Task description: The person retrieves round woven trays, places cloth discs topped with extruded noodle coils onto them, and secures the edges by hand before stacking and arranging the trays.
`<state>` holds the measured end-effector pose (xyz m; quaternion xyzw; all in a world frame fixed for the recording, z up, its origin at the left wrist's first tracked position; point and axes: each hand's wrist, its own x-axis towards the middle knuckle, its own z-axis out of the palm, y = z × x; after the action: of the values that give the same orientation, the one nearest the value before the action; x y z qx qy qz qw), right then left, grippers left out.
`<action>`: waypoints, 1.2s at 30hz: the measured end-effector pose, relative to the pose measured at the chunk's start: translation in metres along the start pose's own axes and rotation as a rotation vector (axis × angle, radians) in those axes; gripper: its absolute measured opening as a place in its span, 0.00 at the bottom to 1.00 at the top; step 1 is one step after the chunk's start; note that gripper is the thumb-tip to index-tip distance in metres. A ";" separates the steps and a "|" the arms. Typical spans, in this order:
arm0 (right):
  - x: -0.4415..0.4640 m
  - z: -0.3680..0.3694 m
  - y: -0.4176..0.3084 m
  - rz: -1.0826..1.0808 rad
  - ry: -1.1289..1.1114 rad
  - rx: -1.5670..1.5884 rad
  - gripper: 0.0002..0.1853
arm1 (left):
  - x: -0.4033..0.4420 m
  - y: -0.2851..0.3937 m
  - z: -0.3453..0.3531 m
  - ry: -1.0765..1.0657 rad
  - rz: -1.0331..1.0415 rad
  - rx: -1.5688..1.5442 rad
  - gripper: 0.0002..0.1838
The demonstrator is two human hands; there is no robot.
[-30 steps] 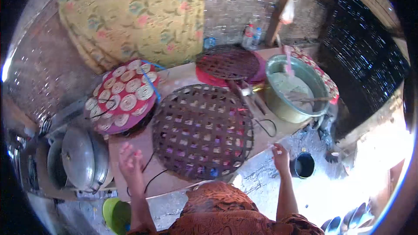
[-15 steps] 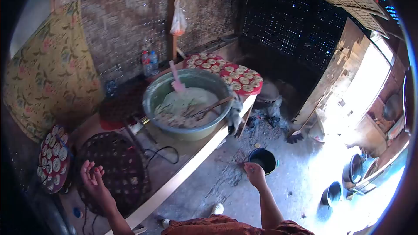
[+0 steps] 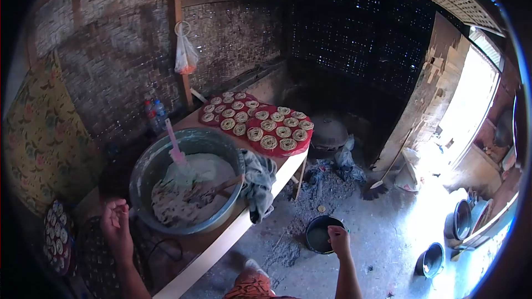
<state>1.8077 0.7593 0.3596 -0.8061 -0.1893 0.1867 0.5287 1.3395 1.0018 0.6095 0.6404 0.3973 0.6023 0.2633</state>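
Note:
My left hand (image 3: 116, 224) is raised over the near left part of the table, just left of a large green basin (image 3: 145, 185), fingers loosely curled and apart, holding nothing that I can see. The basin holds pale dough or batter (image 3: 191, 188), a pink-handled spatula (image 3: 175, 147) and a wooden stick (image 3: 226, 184). My right hand (image 3: 338, 238) is out over the floor in front of a dark bucket (image 3: 316, 243), its fingers curled in; whether anything is inside them is hidden. Coiled pale rounds lie on red trays (image 3: 271, 147) behind the basin.
A grey cloth (image 3: 259, 180) hangs over the edge of the table (image 3: 221, 252). Two bottles (image 3: 157, 113) stand by the wall. A broom (image 3: 378, 188) and another bucket (image 3: 431, 260) are on the floor to the right. A dark round pot (image 3: 328, 133) sits beyond the table.
The view has swung right, away from the round woven rack towards the basin, red trays and floor. My hands stay raised and apart; the fingers of my left hand are more curled.

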 end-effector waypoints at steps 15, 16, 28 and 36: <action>0.280 0.101 -0.096 -0.227 -0.083 0.005 0.14 | 0.245 -0.022 0.371 -0.846 0.467 0.341 0.06; 0.300 0.111 -0.088 -0.234 -0.106 0.006 0.14 | 0.258 -0.053 0.401 -0.875 0.461 0.394 0.07; 0.399 0.140 -0.072 -0.031 -0.398 0.093 0.15 | 0.275 -0.282 0.610 -0.733 0.101 0.932 0.05; 0.427 0.134 -0.092 0.023 -0.600 0.090 0.12 | 0.279 -0.334 0.643 -0.752 -0.144 1.174 0.14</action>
<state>2.0973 1.1127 0.3514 -0.6928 -0.3194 0.4309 0.4820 1.8945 1.5051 0.4069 0.8138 0.5802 0.0066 0.0326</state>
